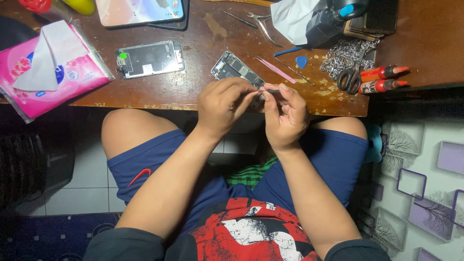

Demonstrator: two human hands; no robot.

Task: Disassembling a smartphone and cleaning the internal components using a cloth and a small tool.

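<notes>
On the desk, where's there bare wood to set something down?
The widest bare patch of the desk runs along the front edge, between the tissue pack and the left hand, below the detached screen. The right end is crowded: pink tweezers, chain, scissors, two red-tipped tubes.

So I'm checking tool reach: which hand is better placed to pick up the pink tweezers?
Probably the right hand: the pink tweezers lie just beyond it, while the left hand sits further left.
</notes>
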